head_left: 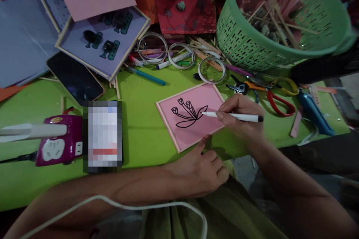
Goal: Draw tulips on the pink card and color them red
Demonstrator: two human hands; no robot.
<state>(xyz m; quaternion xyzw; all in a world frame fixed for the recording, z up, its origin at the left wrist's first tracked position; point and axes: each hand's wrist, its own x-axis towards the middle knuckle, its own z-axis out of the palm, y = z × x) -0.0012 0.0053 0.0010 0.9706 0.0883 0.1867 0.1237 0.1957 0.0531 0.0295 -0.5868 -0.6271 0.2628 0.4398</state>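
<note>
A pink card (174, 134) framed with thin wooden strips lies tilted on the green table (143, 119). Black outlines of three tulips with long leaves (186, 122) are drawn on it. My right hand (242, 117) grips a white marker (244, 117) with a dark end, its tip at the edge of the right leaf. Along the card's lower edge rests my left hand (206, 168), index finger extended onto the frame and the other fingers loosely curled, holding nothing.
Left of the card are a phone with a blurred screen (103, 136), a purple power socket (60, 140) and a dark phone (75, 78). Tape rolls (211, 70), red-handled scissors (280, 104) and a green basket (252, 44) of sticks lie behind. A white cable (134, 207) crosses in front.
</note>
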